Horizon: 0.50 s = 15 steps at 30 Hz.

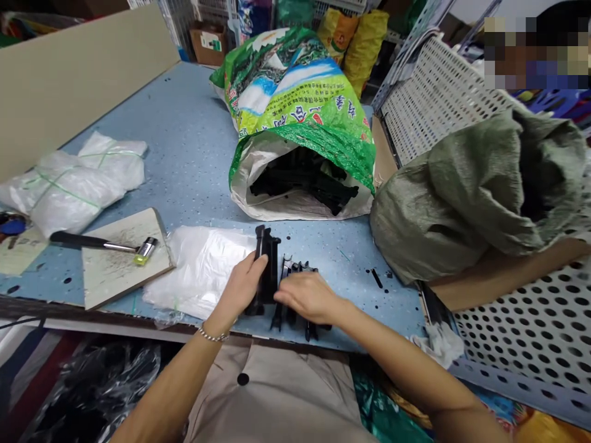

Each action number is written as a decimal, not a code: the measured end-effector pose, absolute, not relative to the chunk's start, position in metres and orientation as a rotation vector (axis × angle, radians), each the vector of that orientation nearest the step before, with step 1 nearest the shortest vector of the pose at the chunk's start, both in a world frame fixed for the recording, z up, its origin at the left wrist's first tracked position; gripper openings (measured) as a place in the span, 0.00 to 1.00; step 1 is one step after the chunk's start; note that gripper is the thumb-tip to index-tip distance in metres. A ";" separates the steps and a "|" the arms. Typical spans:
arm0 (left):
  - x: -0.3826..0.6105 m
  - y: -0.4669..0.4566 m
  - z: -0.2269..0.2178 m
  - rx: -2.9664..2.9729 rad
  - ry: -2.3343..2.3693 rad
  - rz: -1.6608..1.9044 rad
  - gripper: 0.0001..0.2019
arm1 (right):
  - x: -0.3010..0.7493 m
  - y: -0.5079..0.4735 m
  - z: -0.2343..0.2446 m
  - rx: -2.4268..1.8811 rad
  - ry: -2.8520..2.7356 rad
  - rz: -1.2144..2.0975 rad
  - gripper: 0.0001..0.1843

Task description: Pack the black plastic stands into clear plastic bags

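My left hand (pixel 247 280) grips black plastic parts (pixel 268 261), long and narrow with notched ends, held upright above the bench near its front edge. Right beside them, my right hand (pixel 308 295) is closed with its fingers curled under; what it holds, if anything, is hidden. Around and beneath that hand lie several more black plastic pieces (pixel 312 332) with forked ends. Farther back, a green printed sack (pixel 300 132) lies with its mouth facing me, and black parts (pixel 305 181) show inside it.
Clear plastic bags (pixel 203 264) lie left of my hands. A mallet (pixel 115 245) rests across a worn board (pixel 122 271), with wrapped white bundles (pixel 74 181) behind. On the right are a grey-green sack (pixel 462 191) and a white perforated crate (pixel 434 98). A person is partly visible at upper right.
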State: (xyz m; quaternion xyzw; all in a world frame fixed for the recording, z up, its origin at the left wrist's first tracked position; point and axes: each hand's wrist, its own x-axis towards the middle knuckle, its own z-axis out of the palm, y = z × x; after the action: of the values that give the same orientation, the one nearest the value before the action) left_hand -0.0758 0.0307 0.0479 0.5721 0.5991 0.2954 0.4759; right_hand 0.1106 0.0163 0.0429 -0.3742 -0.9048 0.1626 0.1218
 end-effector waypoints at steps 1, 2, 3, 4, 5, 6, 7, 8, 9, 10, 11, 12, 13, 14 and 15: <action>-0.077 0.028 0.045 1.485 1.547 0.587 0.22 | 0.116 0.035 0.045 -1.190 -2.614 0.443 0.22; -0.077 0.023 0.042 1.574 1.621 0.440 0.22 | 0.124 0.057 0.048 -1.325 -2.556 0.368 0.21; -0.075 0.018 0.039 1.656 1.680 0.297 0.22 | 0.132 0.081 0.051 -1.507 -2.447 0.221 0.19; -0.071 0.011 0.035 1.723 1.725 0.175 0.23 | 0.142 0.106 0.053 -1.689 -2.338 0.067 0.17; -0.067 0.005 0.032 1.774 1.758 0.080 0.24 | 0.151 0.129 0.055 -1.863 -2.231 -0.074 0.15; -0.062 -0.001 0.029 1.809 1.781 0.013 0.25 | 0.160 0.149 0.056 -2.009 -2.156 -0.172 0.16; -0.058 -0.006 0.027 1.833 1.793 -0.019 0.26 | 0.169 0.165 0.058 -2.116 -2.122 -0.221 0.19; -0.055 -0.010 0.025 1.851 1.792 -0.011 0.26 | 0.176 0.175 0.058 -2.191 -2.104 -0.238 0.20; -0.054 -0.012 0.023 1.870 1.777 0.047 0.26 | 0.183 0.180 0.059 -2.224 -2.101 -0.215 0.21; -0.054 -0.013 0.022 1.892 1.754 0.152 0.26 | 0.189 0.179 0.060 -2.217 -2.088 -0.159 0.21; -0.055 -0.012 0.021 1.910 1.725 0.295 0.26 | 0.193 0.172 0.061 -2.171 -2.048 -0.057 0.20; -0.056 -0.009 0.021 1.910 1.685 0.455 0.25 | 0.196 0.160 0.061 -2.091 -1.965 0.121 0.19; -0.056 -0.005 0.022 1.882 1.626 0.613 0.25 | 0.196 0.145 0.060 -1.986 -1.851 0.342 0.19; -0.055 0.000 0.023 1.813 1.548 0.754 0.25 | 0.194 0.127 0.058 -1.873 -1.733 0.558 0.18; -0.052 0.005 0.026 1.706 1.444 0.865 0.26 | 0.190 0.106 0.056 -1.749 -1.602 0.803 0.18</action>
State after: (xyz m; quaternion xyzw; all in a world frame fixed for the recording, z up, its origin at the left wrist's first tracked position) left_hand -0.0525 0.0051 0.0257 0.6629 0.5613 0.3361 0.3640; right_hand 0.1903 0.1064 0.0560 -0.6634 -0.6074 0.3047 0.3134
